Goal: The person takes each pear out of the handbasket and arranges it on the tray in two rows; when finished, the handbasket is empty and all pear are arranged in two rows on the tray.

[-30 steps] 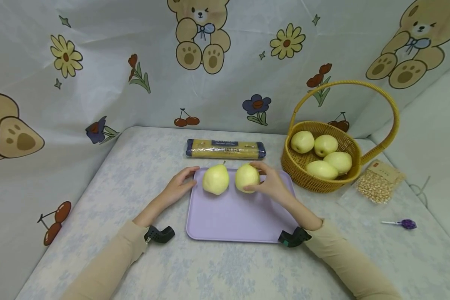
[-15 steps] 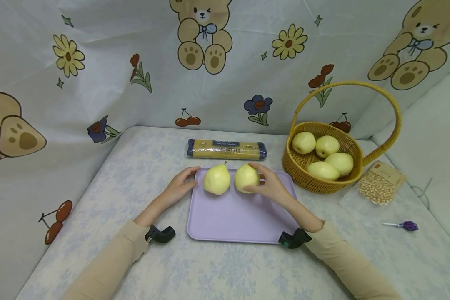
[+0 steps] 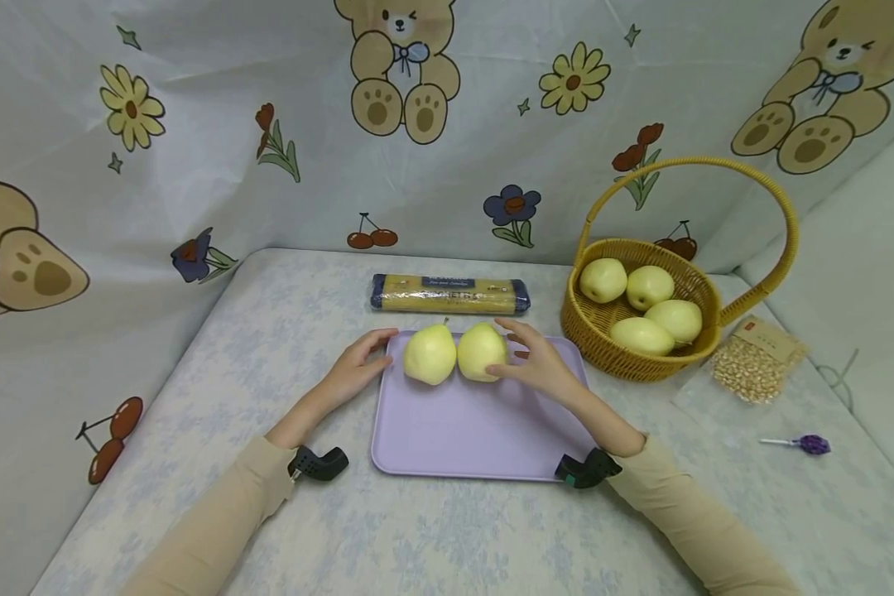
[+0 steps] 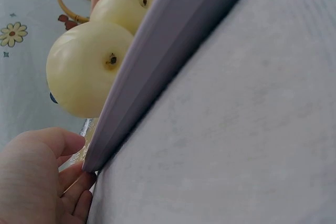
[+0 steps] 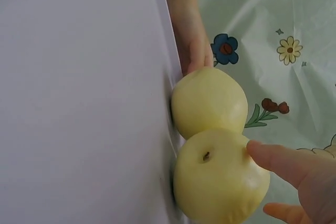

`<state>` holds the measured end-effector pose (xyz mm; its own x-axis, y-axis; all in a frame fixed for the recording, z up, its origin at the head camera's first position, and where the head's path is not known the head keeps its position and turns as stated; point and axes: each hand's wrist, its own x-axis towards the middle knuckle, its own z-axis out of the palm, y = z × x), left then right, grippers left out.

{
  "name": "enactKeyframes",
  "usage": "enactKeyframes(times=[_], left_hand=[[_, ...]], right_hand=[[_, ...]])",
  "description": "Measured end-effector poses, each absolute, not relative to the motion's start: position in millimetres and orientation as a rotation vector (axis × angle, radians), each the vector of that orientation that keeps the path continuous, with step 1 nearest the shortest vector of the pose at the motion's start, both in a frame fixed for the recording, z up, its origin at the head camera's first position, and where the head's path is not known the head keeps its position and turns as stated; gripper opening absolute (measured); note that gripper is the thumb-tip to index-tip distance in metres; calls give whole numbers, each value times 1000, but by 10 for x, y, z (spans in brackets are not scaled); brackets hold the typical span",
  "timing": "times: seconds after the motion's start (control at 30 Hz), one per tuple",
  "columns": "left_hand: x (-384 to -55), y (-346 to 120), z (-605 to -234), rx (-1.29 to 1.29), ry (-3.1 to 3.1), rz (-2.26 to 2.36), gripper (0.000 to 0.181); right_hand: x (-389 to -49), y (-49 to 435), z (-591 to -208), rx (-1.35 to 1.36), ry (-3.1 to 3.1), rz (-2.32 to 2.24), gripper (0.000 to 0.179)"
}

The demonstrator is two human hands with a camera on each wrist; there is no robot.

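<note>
Two pale yellow-green pears stand side by side near the back of a lilac tray: a left pear with its stem up, and a right pear. In the right wrist view their sides meet. My right hand is at the right pear, thumb tip against its skin, the other fingers spread loosely and apart from it. At the tray's back left corner rests my left hand. The left wrist view shows its loosely bent fingers along the outside of the rim.
Behind the tray lies a yellow and blue pack of spaghetti. At the back right, a wicker basket with a tall handle holds several pears. Beside it are a bag of kernels and a purple lollipop.
The right pear has moved left until it meets the left pear. My right hand's fingers have loosened from around it, leaving the thumb at its side. My left hand has stayed put.
</note>
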<state>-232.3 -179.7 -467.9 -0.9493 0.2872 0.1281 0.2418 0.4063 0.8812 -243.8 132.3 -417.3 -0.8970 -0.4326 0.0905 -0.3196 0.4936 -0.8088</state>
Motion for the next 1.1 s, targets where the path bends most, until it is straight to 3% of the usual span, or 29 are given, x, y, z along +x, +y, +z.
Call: enactKeyframes(times=[0.53, 0.8, 1.1], left_hand=[[-2343, -1832, -4709, 512, 2618, 1605, 48], [-2278, -1771, -4602, 477, 2602, 1597, 47], [-2149, -1731, -4376, 465, 2591, 1576, 47]], right_hand=[[-2497, 1476, -4005, -689, 2563, -1399, 67], [-2587, 2081, -3738, -564, 2720, -1469, 51], [-2592, 2730, -3645, -157, 3032, -1189, 54]])
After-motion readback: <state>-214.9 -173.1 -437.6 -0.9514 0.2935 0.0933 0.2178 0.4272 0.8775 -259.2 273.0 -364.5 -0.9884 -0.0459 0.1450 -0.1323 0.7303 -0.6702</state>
